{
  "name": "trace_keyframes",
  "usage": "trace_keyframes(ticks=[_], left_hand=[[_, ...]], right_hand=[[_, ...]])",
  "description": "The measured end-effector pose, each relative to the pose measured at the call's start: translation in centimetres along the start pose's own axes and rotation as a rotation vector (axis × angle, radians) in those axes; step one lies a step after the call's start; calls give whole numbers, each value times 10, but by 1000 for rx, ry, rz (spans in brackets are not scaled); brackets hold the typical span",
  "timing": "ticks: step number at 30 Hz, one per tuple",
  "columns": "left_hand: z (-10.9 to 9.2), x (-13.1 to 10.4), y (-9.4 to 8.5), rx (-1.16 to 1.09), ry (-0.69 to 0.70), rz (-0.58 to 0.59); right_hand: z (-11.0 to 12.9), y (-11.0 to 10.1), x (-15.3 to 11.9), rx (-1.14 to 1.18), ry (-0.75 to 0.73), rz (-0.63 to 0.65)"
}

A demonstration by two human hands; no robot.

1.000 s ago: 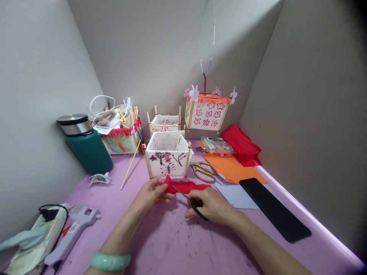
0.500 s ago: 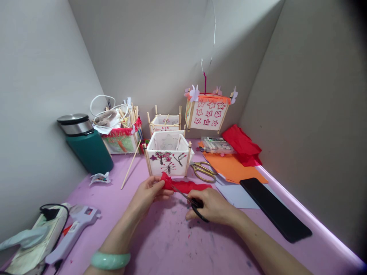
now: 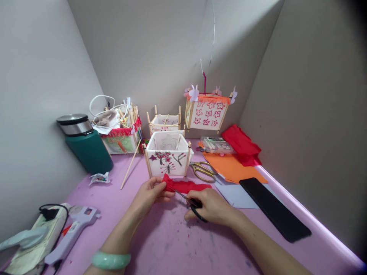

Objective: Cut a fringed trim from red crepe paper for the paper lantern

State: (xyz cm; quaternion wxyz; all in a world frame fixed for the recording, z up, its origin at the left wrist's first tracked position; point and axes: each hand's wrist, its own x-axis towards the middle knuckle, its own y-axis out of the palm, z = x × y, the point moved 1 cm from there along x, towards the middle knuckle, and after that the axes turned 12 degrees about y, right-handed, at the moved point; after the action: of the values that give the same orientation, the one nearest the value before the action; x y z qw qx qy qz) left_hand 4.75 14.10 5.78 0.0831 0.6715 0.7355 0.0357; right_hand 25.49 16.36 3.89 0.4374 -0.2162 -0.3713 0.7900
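Pinched between the fingers of my left hand [image 3: 151, 193] is one end of a strip of red crepe paper [image 3: 186, 186], which stretches to the right over the purple table. My right hand [image 3: 210, 206] is closed around the black handles of a pair of scissors [image 3: 195, 204]. The scissor blades point up and left and touch the strip's lower edge close to my left fingertips. Just behind the strip stands a white lantern [image 3: 169, 162] with wooden stick corners and painted flowers. Part of the strip is hidden behind my right hand.
Gold-handled scissors [image 3: 204, 172], orange paper [image 3: 233, 168] and a black phone-like slab [image 3: 273, 208] lie to the right. At left are a green bottle [image 3: 88, 149], a wooden stick [image 3: 130, 165] and a glue gun [image 3: 74, 233]. A decorated lantern [image 3: 206, 112] hangs at the back.
The scissor blades have drawn back slightly down and right from the red strip's left end. Both hands stay in nearly the same place.
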Motion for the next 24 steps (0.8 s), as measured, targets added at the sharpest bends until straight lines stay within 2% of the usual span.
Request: trace_keyframes(ticks=[24], left_hand=[[6,4,-3,7,-4,36]], right_hand=[[0,0,-1,-33,16,-35]])
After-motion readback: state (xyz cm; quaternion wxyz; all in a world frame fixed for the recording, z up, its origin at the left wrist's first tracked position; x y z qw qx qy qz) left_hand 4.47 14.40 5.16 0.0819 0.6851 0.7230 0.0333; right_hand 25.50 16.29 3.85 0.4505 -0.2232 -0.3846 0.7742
